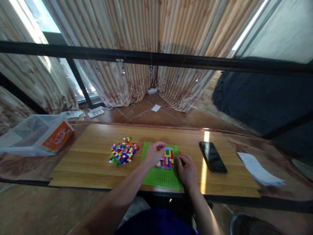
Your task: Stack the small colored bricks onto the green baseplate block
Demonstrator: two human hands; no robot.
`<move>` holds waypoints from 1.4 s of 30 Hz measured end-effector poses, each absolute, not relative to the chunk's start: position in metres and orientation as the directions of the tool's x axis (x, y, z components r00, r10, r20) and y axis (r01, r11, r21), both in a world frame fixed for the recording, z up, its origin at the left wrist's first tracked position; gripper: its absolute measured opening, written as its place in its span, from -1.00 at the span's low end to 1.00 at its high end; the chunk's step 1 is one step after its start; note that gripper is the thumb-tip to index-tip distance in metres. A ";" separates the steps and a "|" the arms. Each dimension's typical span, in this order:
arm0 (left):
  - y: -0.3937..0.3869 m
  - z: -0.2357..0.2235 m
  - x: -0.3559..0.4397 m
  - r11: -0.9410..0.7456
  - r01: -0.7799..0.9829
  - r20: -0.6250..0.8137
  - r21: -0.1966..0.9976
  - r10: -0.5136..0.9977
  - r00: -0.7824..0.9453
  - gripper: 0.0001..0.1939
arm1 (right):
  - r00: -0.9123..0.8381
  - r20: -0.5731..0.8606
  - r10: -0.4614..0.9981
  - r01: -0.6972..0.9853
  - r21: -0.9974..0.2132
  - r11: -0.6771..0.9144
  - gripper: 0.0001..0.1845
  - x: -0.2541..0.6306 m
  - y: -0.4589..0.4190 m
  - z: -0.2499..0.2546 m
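Observation:
A green studded baseplate [161, 179] lies on the wooden board, and a flat patch of multicoloured toy bricks [168, 160] covers part of its middle. My left hand [154, 154] is over the patch's upper left, thumb and fingers closed towards each other in a pinch; anything between them is too small to make out. At the plate's right edge, my right hand [187, 170] rests with curled fingers, the tips beside the brick patch. Whether it holds anything is hidden. Left of the plate is a loose pile of small coloured bricks [123, 152].
A black phone [213, 157] lies on the wooden board [85, 160] at the right, with white papers [259, 168] beyond it. To the left stands a clear plastic bin [31, 135] with an orange label. A dark metal bar [137, 56] crosses before the curtains.

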State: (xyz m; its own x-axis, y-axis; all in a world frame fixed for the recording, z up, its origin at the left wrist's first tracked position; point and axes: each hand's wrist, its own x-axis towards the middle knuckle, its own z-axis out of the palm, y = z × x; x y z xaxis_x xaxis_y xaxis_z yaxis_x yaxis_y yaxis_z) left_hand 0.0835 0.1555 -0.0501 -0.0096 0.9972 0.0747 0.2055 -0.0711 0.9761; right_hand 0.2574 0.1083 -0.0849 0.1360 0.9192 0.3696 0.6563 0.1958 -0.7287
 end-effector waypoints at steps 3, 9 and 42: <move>0.155 -0.051 0.084 -0.040 0.229 0.041 0.973 0.999 0.002 -0.82 | 0.143 0.369 0.918 0.667 -0.721 0.186 -0.67 0.257 0.108 -0.084; 0.156 -0.049 0.087 0.019 0.272 -0.024 0.962 1.000 0.015 -0.81 | 0.126 0.380 0.917 0.674 -0.711 0.202 -0.67 0.257 0.107 -0.082; 0.072 -0.051 -0.058 -0.104 0.859 0.381 0.500 0.918 -0.111 -0.85 | 0.091 0.409 0.908 0.746 -0.632 0.210 -0.62 0.263 0.108 -0.087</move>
State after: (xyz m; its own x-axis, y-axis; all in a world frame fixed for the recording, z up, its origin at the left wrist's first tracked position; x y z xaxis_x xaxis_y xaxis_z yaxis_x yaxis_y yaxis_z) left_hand -0.0581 0.0717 -0.0514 -0.1107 0.9179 0.3811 0.8595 -0.1041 0.5005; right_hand 0.2633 0.1078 -0.0868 0.0910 0.9081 0.4087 0.7459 0.2097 -0.6321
